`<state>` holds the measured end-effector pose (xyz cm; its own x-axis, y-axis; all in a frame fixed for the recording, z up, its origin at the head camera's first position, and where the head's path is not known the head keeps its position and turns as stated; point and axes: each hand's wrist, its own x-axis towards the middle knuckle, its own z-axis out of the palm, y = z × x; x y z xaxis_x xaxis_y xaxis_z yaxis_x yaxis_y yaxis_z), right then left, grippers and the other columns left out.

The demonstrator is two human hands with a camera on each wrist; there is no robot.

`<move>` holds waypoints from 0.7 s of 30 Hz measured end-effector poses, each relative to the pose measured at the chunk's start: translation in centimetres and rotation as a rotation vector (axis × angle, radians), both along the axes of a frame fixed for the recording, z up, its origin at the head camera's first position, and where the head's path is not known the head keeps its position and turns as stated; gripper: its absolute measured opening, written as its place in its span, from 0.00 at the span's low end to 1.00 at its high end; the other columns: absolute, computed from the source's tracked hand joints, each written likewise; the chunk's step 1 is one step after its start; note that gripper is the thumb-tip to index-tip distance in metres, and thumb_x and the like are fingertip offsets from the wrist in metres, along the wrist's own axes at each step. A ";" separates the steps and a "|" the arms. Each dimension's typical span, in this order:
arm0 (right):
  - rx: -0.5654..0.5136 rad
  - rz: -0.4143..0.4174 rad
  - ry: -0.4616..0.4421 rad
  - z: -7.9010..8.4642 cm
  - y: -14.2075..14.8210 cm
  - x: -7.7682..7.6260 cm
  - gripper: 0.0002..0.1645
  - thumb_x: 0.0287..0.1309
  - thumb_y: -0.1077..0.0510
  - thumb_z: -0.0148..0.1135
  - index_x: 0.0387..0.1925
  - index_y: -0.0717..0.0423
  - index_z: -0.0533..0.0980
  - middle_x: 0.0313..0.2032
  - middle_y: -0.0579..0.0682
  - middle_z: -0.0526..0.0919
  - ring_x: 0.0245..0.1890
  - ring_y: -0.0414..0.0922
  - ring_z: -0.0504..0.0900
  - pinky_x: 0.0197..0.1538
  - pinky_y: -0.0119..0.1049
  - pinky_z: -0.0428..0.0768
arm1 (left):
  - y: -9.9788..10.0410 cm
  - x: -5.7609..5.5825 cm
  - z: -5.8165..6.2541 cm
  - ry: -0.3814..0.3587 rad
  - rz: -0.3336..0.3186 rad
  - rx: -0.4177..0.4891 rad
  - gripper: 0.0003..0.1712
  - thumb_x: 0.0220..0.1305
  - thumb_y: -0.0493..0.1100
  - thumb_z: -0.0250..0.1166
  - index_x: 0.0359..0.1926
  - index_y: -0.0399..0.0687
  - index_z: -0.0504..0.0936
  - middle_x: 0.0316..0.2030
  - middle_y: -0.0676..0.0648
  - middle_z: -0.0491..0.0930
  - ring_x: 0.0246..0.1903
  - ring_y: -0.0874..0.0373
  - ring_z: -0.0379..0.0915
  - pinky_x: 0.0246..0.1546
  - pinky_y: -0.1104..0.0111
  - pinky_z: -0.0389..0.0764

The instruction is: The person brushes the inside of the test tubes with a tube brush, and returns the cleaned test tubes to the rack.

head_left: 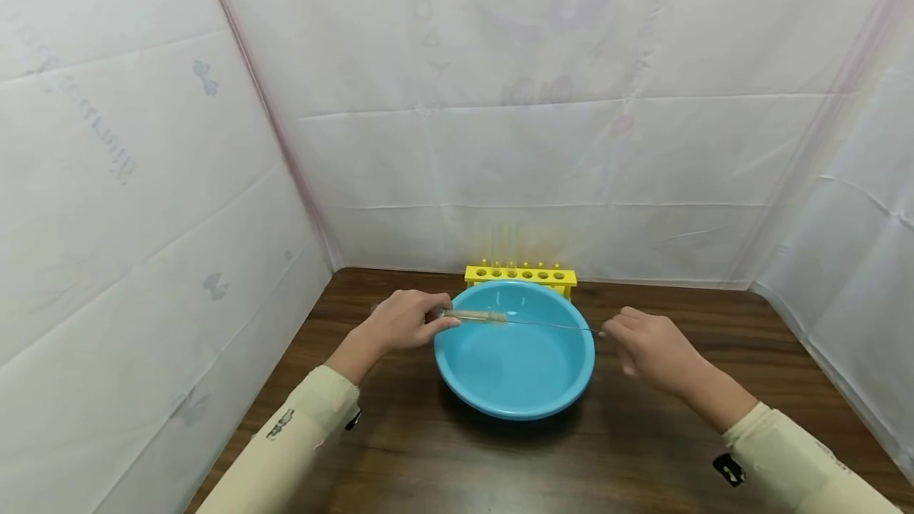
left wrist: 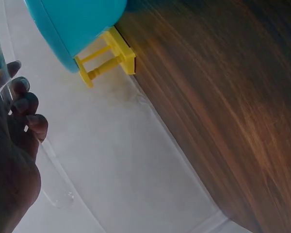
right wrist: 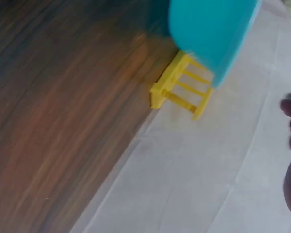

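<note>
My left hand (head_left: pixel 407 320) grips a clear glass test tube (left wrist: pixel 56 189), whose rounded end sticks out below the curled fingers in the left wrist view. The tube lies nearly level over the left part of a blue basin (head_left: pixel 516 407). Pale bristles of a test tube brush (head_left: pixel 489 316) show at the tube's mouth end, in line with it. From there a thin wire stem (head_left: pixel 550 325) runs right across the basin. My right hand (head_left: pixel 653 347) pinches the far end of this stem beside the basin's right rim. In the right wrist view only some fingers (right wrist: pixel 288 107) show at the edge.
Behind the basin stands a yellow test tube rack (head_left: pixel 564 278) with a few clear tubes (head_left: pixel 496 248) upright at its left side. The dark wooden table (head_left: pixel 400 450) carries both. White sheeting (head_left: pixel 535 157) encloses the back and sides.
</note>
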<state>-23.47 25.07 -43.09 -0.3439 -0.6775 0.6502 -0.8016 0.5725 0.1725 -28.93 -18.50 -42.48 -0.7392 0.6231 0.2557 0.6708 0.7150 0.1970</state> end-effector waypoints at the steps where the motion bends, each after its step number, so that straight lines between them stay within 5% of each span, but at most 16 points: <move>1: 0.008 0.014 0.050 -0.1 0.1 -0.2 0.13 0.61 0.70 0.50 0.33 0.54 0.79 0.25 0.44 0.79 0.27 0.36 0.69 0.25 0.27 0.70 | -0.1 0.0 0.0 -0.042 0.009 0.004 0.18 0.77 0.64 0.62 0.45 0.59 0.86 0.23 0.60 0.76 0.21 0.69 0.66 0.24 0.74 0.71; 7: 0.005 0.069 0.316 -0.8 0.7 -0.9 0.20 0.73 0.65 0.43 0.35 0.63 0.82 0.25 0.51 0.81 0.24 0.45 0.74 0.22 0.36 0.76 | -0.2 0.1 0.3 -0.239 -0.004 0.062 0.27 0.80 0.67 0.56 0.42 0.53 0.89 0.22 0.60 0.76 0.22 0.68 0.70 0.27 0.72 0.75; 10: -0.014 0.074 0.300 -1.1 0.8 -0.8 0.20 0.72 0.67 0.43 0.34 0.63 0.82 0.24 0.52 0.81 0.24 0.44 0.74 0.22 0.35 0.76 | -0.1 0.2 0.4 -0.249 -0.005 0.065 0.25 0.79 0.66 0.59 0.42 0.55 0.90 0.24 0.59 0.80 0.22 0.68 0.71 0.28 0.71 0.77; 14: -0.076 0.034 0.028 -1.3 0.6 0.1 0.14 0.64 0.71 0.53 0.32 0.55 0.81 0.25 0.44 0.80 0.25 0.33 0.69 0.24 0.26 0.70 | 0.0 0.3 0.4 -0.154 0.017 0.063 0.18 0.74 0.64 0.65 0.45 0.61 0.92 0.32 0.61 0.87 0.26 0.71 0.74 0.30 0.73 0.80; 18: -0.174 -0.055 -0.435 -0.9 0.3 1.2 0.15 0.61 0.69 0.72 0.29 0.45 0.81 0.21 0.37 0.76 0.22 0.27 0.65 0.25 0.25 0.69 | -0.3 0.2 0.3 0.029 0.012 0.092 0.15 0.69 0.59 0.73 0.46 0.59 0.93 0.35 0.59 0.86 0.28 0.71 0.74 0.31 0.74 0.78; 21: -0.264 -0.126 -0.801 -0.2 0.3 1.5 0.14 0.71 0.62 0.67 0.27 0.44 0.80 0.19 0.39 0.74 0.19 0.32 0.68 0.25 0.30 0.71 | -0.5 0.1 0.1 0.169 0.008 0.124 0.13 0.65 0.56 0.76 0.44 0.57 0.94 0.33 0.56 0.84 0.26 0.66 0.71 0.31 0.71 0.76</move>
